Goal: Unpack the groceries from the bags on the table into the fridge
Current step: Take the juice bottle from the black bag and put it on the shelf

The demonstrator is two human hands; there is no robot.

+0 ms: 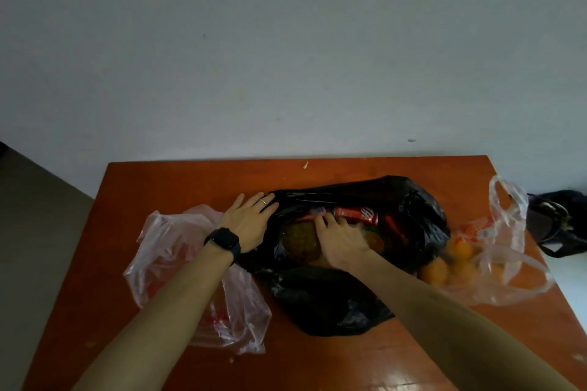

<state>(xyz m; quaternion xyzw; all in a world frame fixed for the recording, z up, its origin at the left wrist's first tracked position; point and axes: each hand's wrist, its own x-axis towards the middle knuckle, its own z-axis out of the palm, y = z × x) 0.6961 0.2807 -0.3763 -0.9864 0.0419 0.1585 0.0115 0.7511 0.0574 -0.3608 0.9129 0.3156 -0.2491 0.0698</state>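
A black plastic bag (333, 298) lies open in the middle of the orange-brown table (190, 181). Inside it I see a red soda can (357, 214), a pineapple (300, 240) and other packets. My left hand (251, 220), with a ring and a black watch on the wrist, lies flat with straight fingers on the bag's left rim. My right hand (341, 240) reaches into the bag, fingers curled over a red item just below the can; the item is mostly hidden. A clear bag (495, 267) with several oranges (460, 249) lies to the right.
A crumpled clear bag (178, 263) lies on the table under my left forearm. A dark bag (559, 222) sits beyond the table's right edge. A plain grey wall stands right behind the table. Floor shows at the left.
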